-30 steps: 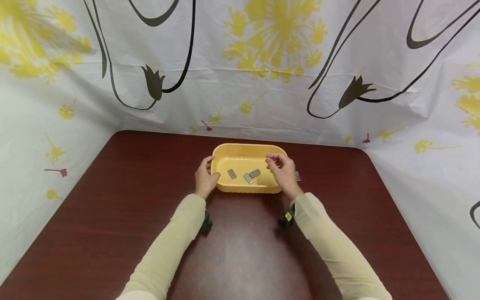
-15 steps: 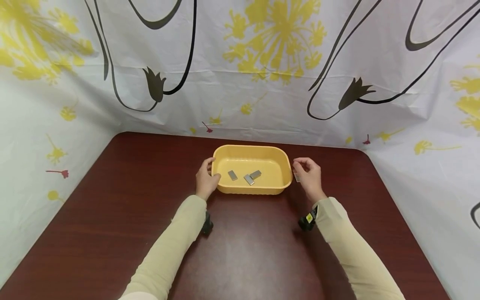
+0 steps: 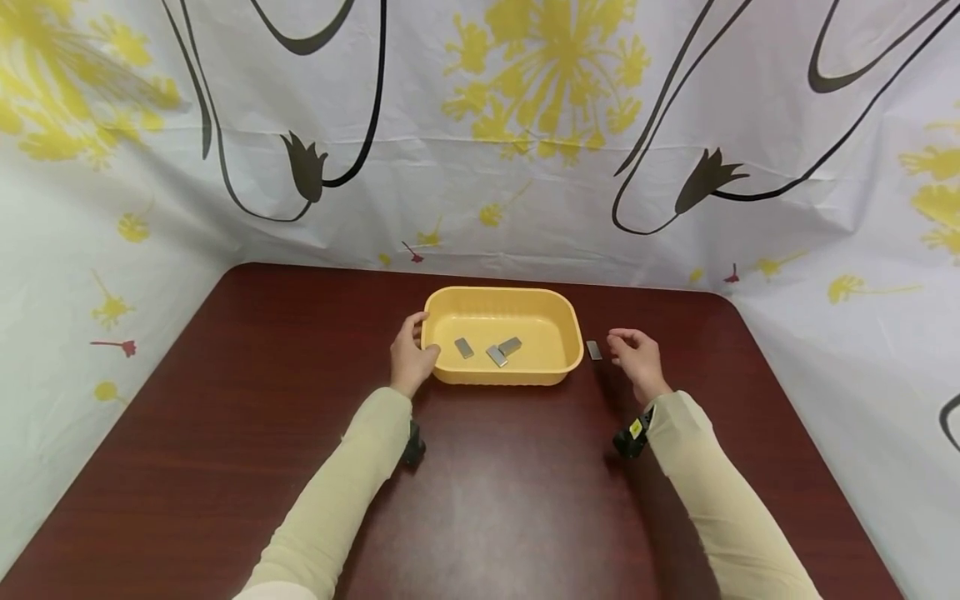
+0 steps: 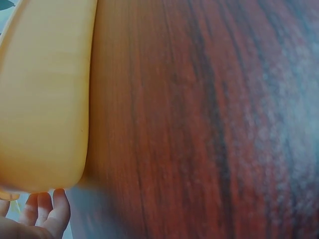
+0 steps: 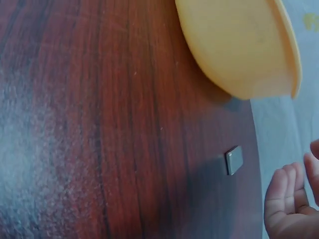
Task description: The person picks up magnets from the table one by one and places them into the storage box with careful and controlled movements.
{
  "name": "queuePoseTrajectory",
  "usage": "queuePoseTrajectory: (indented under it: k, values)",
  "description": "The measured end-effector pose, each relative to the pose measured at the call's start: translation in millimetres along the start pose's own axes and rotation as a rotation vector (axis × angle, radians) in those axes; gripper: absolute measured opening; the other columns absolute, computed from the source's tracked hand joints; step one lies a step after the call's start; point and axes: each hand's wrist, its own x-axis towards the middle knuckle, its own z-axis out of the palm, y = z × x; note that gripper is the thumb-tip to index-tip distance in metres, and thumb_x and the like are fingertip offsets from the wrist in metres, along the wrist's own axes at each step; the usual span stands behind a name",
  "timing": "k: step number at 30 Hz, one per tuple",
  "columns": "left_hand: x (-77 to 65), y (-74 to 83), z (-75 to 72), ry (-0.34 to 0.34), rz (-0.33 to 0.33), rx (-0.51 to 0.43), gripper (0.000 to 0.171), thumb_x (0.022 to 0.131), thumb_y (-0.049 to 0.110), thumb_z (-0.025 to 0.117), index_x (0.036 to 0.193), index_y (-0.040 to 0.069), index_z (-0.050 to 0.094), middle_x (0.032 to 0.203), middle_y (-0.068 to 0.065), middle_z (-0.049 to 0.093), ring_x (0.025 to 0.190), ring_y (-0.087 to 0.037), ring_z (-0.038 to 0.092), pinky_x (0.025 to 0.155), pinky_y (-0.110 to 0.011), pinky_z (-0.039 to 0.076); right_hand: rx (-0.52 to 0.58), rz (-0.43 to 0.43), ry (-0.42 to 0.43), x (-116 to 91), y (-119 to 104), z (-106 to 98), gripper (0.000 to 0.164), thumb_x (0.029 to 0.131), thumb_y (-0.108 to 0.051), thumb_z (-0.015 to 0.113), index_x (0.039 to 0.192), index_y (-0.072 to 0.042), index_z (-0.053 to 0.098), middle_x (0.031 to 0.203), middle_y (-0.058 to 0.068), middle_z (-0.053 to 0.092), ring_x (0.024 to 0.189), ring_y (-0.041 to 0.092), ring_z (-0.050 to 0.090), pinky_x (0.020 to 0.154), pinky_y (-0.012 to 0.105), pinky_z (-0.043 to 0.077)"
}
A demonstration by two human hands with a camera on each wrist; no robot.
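Note:
My left hand (image 3: pixel 411 358) grips the left end of a yellow plastic tub (image 3: pixel 551 327), thumb at the rim and fingers against the outer wall. In the left wrist view, the fingertips (image 4: pixel 61 196) touch the end of the tub. Inside it lie three flat grey rectangular blocks: one block (image 3: pixel 464 347) apart to the left, another block (image 3: pixel 497 357) against a third block (image 3: pixel 511 345). A further grey block (image 3: pixel 594 350) rests on the table just right of the tub. Right of that block hovers my right hand (image 3: pixel 637 362), fingers loosely bent, with nothing between them.
The dark red-brown wooden table (image 3: pixel 480 500) has rounded far corners. Behind and beside it hangs a white patterned cloth (image 3: pixel 450 183), close to the table's far edge. Each wrist carries a small black camera (image 3: pixel 633 433).
My right hand has moved right from over the tub, passing over the block on the table and stopping beyond it. The left hand, the tub and the blocks stay put.

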Motion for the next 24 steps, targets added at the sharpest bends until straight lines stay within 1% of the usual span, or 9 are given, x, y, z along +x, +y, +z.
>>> queuePoseTrajectory:
  k: [4,9,12,17,20,24]
  values:
    - [1.0,1.5,-1.0,0.005,-0.003,0.000,0.055,0.075,-0.003,0.054,0.126,0.015,0.047,0.114,-0.014,0.055,0.093,-0.025,0.055,0.070,-0.035,0.049,-0.060,0.028,-0.045,6,4,0,0.042,0.093,-0.022,0.046,0.127,0.002,0.044,0.116,0.018,0.047,0.102,0.031,0.047,0.085,0.037,0.043]
    - [0.9,0.0,-0.5,0.008,-0.011,0.009,0.055,0.075,-0.002,0.055,0.126,0.016,0.047,0.114,-0.014,0.055,0.093,-0.024,0.055,0.071,-0.035,0.049,-0.144,0.042,-0.127,13,12,4,0.041,0.093,-0.017,0.046,0.129,0.002,0.042,0.119,0.021,0.047,0.102,0.031,0.048,0.082,0.035,0.043]
    - [-0.1,-2.0,1.3,0.008,-0.009,0.007,0.056,0.074,-0.003,0.055,0.127,0.014,0.047,0.114,-0.014,0.055,0.092,-0.024,0.055,0.071,-0.035,0.049,-0.172,0.056,-0.164,14,18,6,0.043,0.092,-0.016,0.047,0.129,0.003,0.041,0.117,0.020,0.047,0.102,0.030,0.048,0.083,0.035,0.042]
    - [-0.9,-4.2,3.1,0.007,-0.005,0.006,0.056,0.074,-0.004,0.055,0.128,0.012,0.046,0.115,-0.015,0.054,0.094,-0.025,0.055,0.071,-0.036,0.050,-0.175,0.075,-0.166,14,22,7,0.044,0.091,-0.016,0.049,0.128,0.004,0.041,0.109,0.016,0.049,0.100,0.028,0.049,0.086,0.037,0.041]
    - [-0.6,-3.4,2.9,0.007,-0.001,0.012,0.056,0.075,-0.004,0.055,0.128,0.013,0.046,0.116,-0.015,0.054,0.094,-0.026,0.055,0.071,-0.035,0.050,-0.170,0.081,-0.158,16,22,8,0.043,0.091,-0.016,0.050,0.128,0.004,0.041,0.109,0.016,0.049,0.098,0.027,0.049,0.084,0.036,0.041]
    - [0.1,-1.4,0.7,0.016,0.007,0.013,0.056,0.074,-0.004,0.055,0.127,0.013,0.047,0.116,-0.016,0.054,0.095,-0.027,0.055,0.071,-0.036,0.050,-0.168,0.095,-0.147,20,21,10,0.043,0.090,-0.015,0.051,0.127,0.004,0.042,0.110,0.016,0.048,0.093,0.025,0.048,0.077,0.031,0.042]
